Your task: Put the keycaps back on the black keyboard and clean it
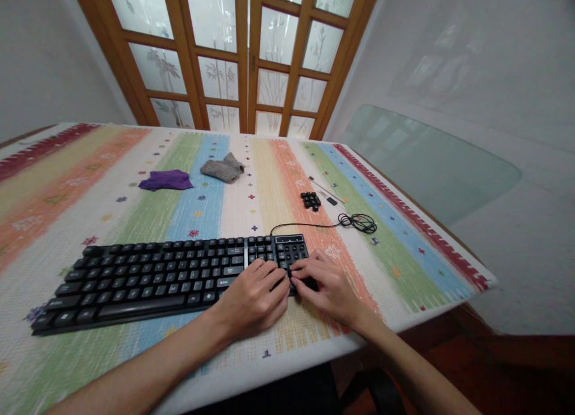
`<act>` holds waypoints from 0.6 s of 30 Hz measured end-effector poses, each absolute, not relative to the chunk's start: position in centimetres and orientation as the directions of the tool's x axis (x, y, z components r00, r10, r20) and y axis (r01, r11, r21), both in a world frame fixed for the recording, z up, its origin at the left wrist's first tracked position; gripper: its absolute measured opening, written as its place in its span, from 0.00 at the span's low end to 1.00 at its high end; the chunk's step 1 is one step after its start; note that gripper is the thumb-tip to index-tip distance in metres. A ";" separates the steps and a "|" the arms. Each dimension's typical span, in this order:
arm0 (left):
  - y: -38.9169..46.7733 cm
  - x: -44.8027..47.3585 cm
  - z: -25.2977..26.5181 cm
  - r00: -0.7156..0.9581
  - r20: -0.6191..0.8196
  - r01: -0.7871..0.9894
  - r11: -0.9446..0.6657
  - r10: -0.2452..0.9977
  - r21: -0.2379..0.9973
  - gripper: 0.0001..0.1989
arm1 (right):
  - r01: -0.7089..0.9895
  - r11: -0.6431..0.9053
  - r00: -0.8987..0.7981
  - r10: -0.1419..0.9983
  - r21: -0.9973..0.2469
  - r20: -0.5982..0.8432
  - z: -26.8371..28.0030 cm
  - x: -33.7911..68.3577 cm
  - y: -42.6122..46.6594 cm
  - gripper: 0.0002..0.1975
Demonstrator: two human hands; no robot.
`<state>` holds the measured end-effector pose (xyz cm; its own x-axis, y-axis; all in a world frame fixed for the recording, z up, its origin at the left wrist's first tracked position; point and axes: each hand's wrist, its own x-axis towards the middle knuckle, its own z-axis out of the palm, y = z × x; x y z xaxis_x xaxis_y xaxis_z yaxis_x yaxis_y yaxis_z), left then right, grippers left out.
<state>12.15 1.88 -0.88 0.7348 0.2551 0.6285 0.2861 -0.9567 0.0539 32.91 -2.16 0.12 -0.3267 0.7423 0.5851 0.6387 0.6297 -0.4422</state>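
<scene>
Beneath left hand (258, 292) and right hand (327, 286), both curled, grasp untellable: keyboard (157, 277). Beyond right hand: loose keycaps (309, 200); could scatter if brushed.

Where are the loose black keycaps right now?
In the head view, the keycaps lie just right of centre on the cloth, beyond the right hand, left of the small black piece.

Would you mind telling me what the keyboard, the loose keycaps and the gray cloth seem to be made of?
Keyboard: likely hard molded plastic, black and mostly matte, with crisp edges and faint highlights. Loose keycaps: probably similar low-sheen plastic, given their matching black color. Gray cloth: matte fabric, perhaps knit, judging by its rumpled, mottled surface; I can't tell the fiber.
</scene>
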 end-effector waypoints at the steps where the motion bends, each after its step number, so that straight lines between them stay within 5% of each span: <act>1: 1.9 12.2 -0.9 0.732 0.632 0.286 -0.957 0.255 0.054 0.07 | 0.627 0.626 -0.341 0.756 -0.464 0.559 0.2 33.1 -2.0 0.05; 12: 1.8 12.1 -0.8 0.749 0.613 0.284 -0.958 0.253 0.048 0.07 | 0.581 0.759 -0.561 0.635 -0.294 0.532 0.9 34.6 -1.1 0.09; 18: 1.8 12.0 -0.9 0.744 0.611 0.291 -0.955 0.269 0.066 0.08 | 0.656 0.684 -0.535 0.720 -0.320 0.442 1.6 34.2 -1.7 0.06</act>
<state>12.03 1.84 -0.94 0.7443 0.2688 0.6114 0.2908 -0.9545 0.0656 34.23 -1.69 1.60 -0.5354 0.7200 0.4415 0.6559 0.6838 -0.3197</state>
